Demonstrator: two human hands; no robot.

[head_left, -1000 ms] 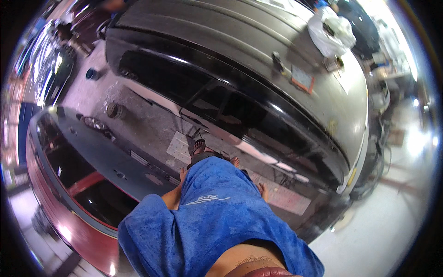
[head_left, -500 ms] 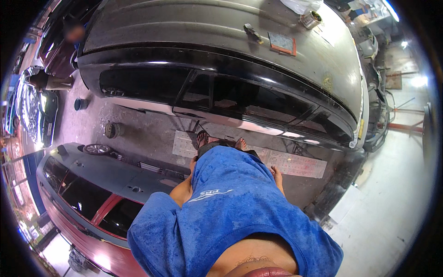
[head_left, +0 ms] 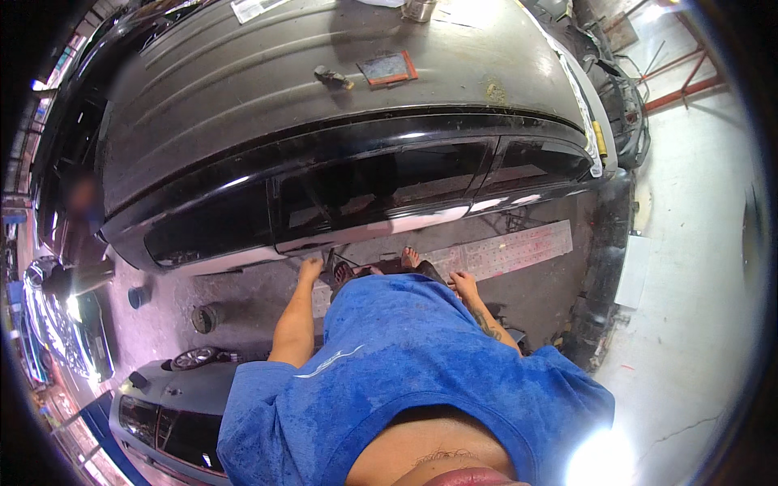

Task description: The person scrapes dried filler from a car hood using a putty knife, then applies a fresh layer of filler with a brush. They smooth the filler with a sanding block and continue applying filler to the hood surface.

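Note:
My left hand (head_left: 310, 270) is raised in front of me, fingers curled in, close to the lower side of a dark car (head_left: 373, 194) with a pale lower panel. Anything inside that fist is hidden. Beside my right thigh, my right hand (head_left: 463, 285) has its fingers bent together, with a small dark patch at their tips that I cannot make out. On the car's grey roof (head_left: 267, 97) lie a flat panel with a red edge (head_left: 387, 68) and a small dark tool-like object (head_left: 333, 78). A metal can (head_left: 419, 10) stands at the roof's far side.
A long pale perforated strip (head_left: 510, 251) lies on the floor by my feet. Two buckets, a blue one (head_left: 139, 297) and a grey one (head_left: 204, 318), stand left. Another car (head_left: 182, 405) is behind me at lower left. A person (head_left: 81, 223) is at far left.
My left hand has swung forward from beside my hip toward the car, and my right hand is bent up a little. The view has shifted, bringing the dark car lower and nearer.

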